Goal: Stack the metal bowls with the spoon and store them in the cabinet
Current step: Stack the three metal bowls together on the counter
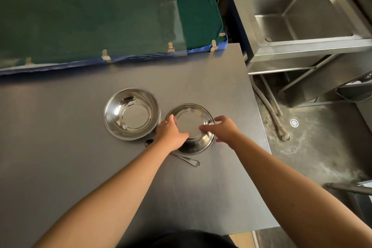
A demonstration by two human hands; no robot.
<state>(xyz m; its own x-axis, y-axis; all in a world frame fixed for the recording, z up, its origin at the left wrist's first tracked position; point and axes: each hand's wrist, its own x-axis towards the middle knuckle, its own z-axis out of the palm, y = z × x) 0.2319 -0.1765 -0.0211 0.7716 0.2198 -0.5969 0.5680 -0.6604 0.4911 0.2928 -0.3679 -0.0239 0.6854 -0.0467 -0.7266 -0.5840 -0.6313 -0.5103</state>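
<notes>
Right bowl (191,121) gripped at its rim by left hand (171,133) and right hand (223,129); spoon (181,156) beneath.

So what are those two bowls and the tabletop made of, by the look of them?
Left bowl and right bowl: polished metal, probably stainless steel; both throw bright mirror-like reflections. Tabletop: dark grey, smooth and matte with only a soft sheen, so perhaps laminate or coated metal; the picture cannot settle which.
</notes>
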